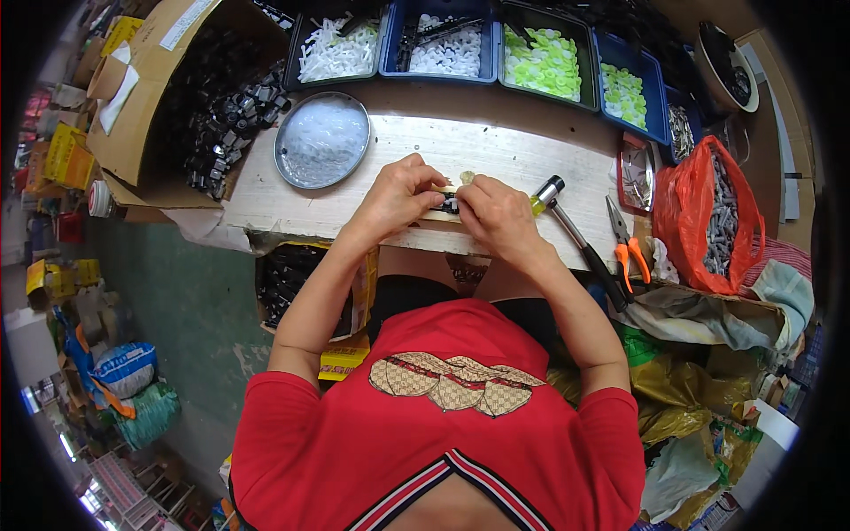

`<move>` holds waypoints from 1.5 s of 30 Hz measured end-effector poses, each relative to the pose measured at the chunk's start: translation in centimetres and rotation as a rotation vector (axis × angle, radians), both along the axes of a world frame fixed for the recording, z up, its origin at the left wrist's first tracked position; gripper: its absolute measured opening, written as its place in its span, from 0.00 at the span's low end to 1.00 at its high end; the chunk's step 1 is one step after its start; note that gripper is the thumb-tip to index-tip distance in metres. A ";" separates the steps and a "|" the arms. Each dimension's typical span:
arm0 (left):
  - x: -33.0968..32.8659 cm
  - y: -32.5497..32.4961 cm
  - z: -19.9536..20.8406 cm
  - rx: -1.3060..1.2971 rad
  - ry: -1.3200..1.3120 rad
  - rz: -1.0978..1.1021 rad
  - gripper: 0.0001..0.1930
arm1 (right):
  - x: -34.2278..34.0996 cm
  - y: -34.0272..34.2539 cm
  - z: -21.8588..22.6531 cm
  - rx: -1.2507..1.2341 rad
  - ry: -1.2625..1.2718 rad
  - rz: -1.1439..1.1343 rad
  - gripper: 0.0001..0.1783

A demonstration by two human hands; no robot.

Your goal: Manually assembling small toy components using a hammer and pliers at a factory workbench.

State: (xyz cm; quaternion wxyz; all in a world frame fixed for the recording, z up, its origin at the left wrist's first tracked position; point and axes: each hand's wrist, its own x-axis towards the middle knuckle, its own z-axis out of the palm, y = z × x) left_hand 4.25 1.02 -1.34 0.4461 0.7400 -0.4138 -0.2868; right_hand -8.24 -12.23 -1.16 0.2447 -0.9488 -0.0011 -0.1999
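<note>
Both my hands meet near the front edge of the white worktable (407, 133). Between them is a small black part with light bits on it (450, 204), partly covered by fingers. My left hand (397, 196) pinches its left side with thumb and fingers. Closed over the right side is my right hand (501, 214). The part's exact kind cannot be made out. A small pale yellowish piece (467, 177) lies just beyond my right fingers. Right of that hand rests a hammer (575, 232) with a black grip and a yellow-and-black head.
Pliers (624, 243) with orange handles lie right of the hammer, beside a red plastic bag (753, 212) of grey parts. A round metal tray (365, 146) sits left. Blue bins (443, 78) line the back. At left, a cardboard box (146, 115) holds black parts (230, 133).
</note>
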 end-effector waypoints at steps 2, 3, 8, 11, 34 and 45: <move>0.1 -0.1 0.0 0.010 0.018 0.003 0.08 | 0.0 0.1 0.0 -0.039 0.013 -0.008 0.04; 0.1 -0.2 0.0 0.016 0.036 0.005 0.08 | 0.1 0.2 0.0 -0.038 0.013 -0.010 0.04; 0.2 -0.5 0.3 0.045 -0.016 -0.016 0.08 | 0.1 -0.5 0.4 -0.081 0.079 0.048 0.04; 0.4 -1.0 1.4 0.071 -0.088 -0.039 0.08 | -0.5 -2.3 0.3 0.161 0.027 0.043 0.07; 1.3 0.3 1.5 0.051 -0.039 0.063 0.07 | 0.2 -1.1 -0.7 -0.069 -0.066 0.075 0.02; -0.3 -2.2 2.4 0.337 -0.291 -0.049 0.09 | -2.1 -2.0 0.8 0.221 0.047 -0.048 0.05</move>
